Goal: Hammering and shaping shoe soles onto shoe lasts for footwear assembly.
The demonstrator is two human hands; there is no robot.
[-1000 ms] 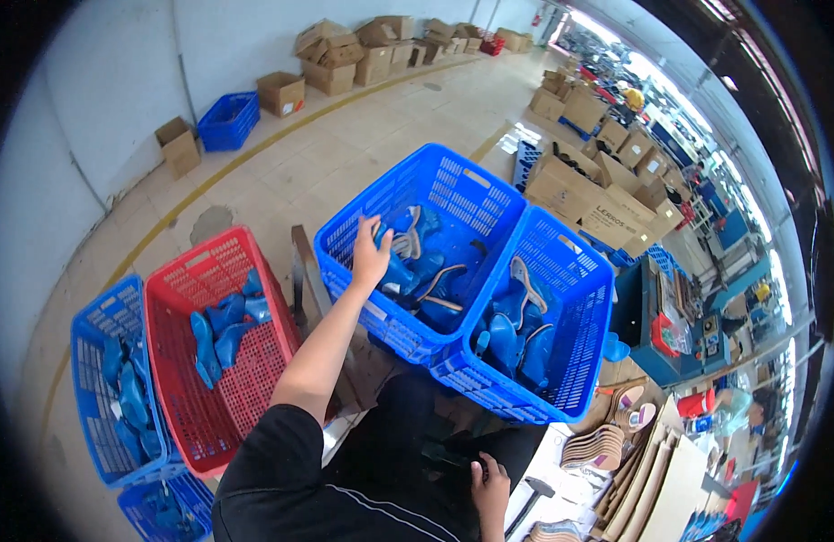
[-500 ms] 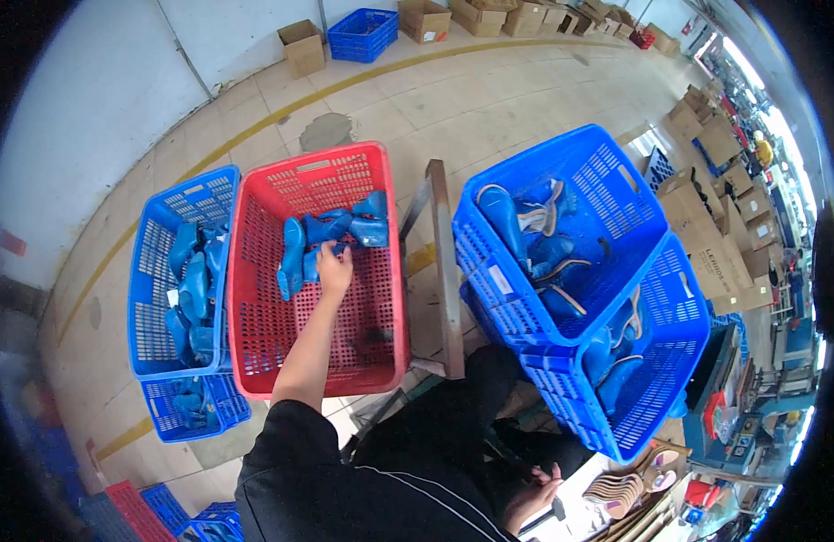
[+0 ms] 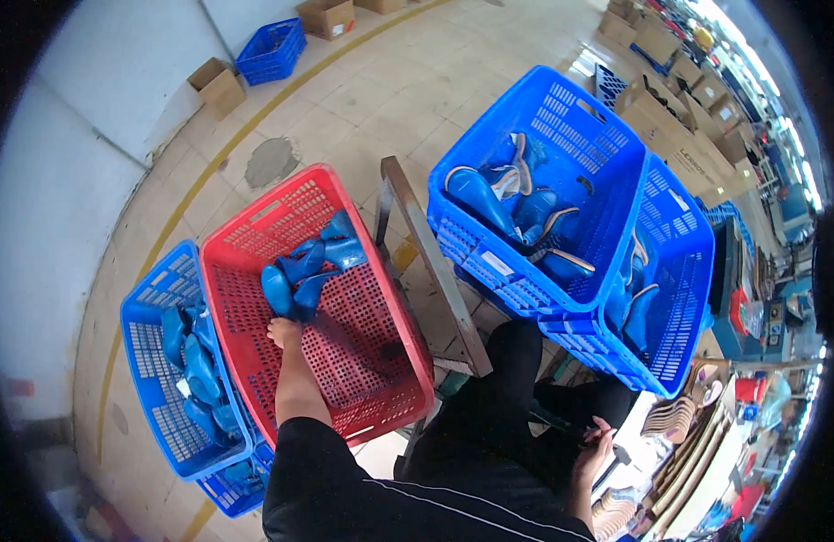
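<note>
Lower right of the frame, the right hand (image 3: 596,444) has its fingers loosely apart. Left of centre, the left hand (image 3: 283,332) bends at the lower end of a last (image 3: 276,287) in the red basket (image 3: 336,369) — clamped or not, I can't tell. Farther, upper left — a carton (image 3: 218,88).

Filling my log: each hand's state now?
Left hand: against a glossy blue foot-shaped shoe last; whether gripping can't be told.
Right hand: loosely open, apparently empty.
</note>
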